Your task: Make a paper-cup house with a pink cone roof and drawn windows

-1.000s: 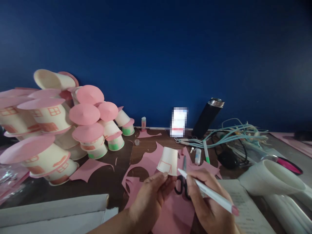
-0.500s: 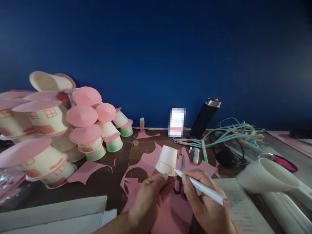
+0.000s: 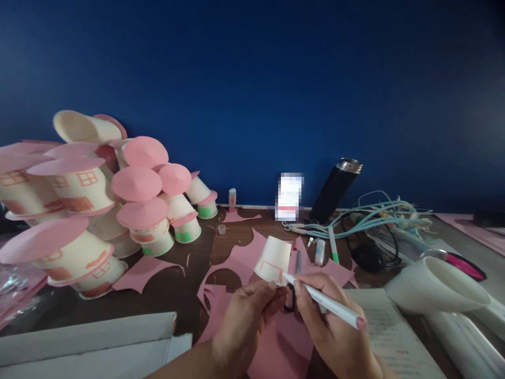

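Observation:
My left hand [image 3: 248, 313] is closed on the rim of a white paper cup [image 3: 275, 255], which is upside down and a little tilted. A red outline with straight sides is drawn on the cup's side, near the rim. Between the fingers of my right hand [image 3: 335, 326] is a white marker [image 3: 333, 305] with a red end cap; its tip is at the cup, by the right side of the outline. Below the hands lie cut pink paper sheets [image 3: 290, 347]. A pair of scissors [image 3: 292, 297] lies partly hidden behind my hands.
At the left stand stacked paper-cup houses [image 3: 84, 187] with pink cone roofs. A phone [image 3: 289, 197] and a black bottle [image 3: 335, 189] lean at the wall. Cables [image 3: 355, 229], a glue bottle [image 3: 320, 252] and nested cups [image 3: 434, 287] are at the right; a white box [image 3: 87, 342] is front left.
The whole view has shifted slightly, so most things sit a little further right. The marker's tip stays at the outline on the cup; both hands keep their holds.

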The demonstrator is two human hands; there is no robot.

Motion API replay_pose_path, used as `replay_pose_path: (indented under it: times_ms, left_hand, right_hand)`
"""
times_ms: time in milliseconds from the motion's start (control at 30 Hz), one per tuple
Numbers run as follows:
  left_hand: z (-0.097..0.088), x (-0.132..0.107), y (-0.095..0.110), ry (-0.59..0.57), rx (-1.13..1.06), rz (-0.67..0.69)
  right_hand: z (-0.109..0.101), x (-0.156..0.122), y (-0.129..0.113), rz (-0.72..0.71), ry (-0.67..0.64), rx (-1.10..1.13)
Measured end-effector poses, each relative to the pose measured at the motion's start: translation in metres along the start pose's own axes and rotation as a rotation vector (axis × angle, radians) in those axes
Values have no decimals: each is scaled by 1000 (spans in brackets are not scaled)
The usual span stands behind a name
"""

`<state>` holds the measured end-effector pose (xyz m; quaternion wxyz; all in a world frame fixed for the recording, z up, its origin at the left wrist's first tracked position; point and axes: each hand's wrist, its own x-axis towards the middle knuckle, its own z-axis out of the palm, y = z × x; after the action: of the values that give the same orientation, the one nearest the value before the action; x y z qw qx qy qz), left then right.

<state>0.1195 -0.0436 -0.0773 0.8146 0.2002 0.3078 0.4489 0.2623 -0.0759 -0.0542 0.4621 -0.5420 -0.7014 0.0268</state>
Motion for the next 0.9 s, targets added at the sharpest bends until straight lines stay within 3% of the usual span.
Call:
replay_pose_path:
  times_ms: [900]
  left_hand:
    - [2, -1, 3, -41, 119, 43]
  right_hand:
    - [1, -1, -5, -2, -62, 35]
